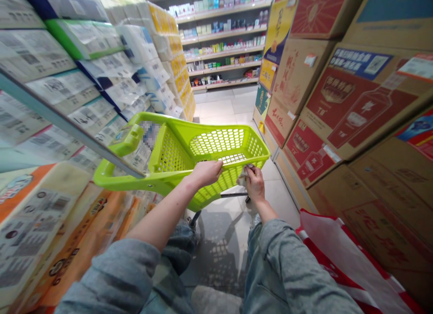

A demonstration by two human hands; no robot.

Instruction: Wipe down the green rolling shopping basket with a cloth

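A lime-green plastic shopping cart with perforated sides stands sideways in front of me, its handle toward the left. My left hand is closed over the near top rim of its basket. Just right of it, my right hand pinches a crumpled pale cloth close against the outer side of the basket near its front end. No goods show inside the basket.
Stacked tissue packs line the left side. Cardboard cartons rise on the right, with a red-and-white bag below them. Shelves of small products stand at the back. A metal pole crosses the left foreground.
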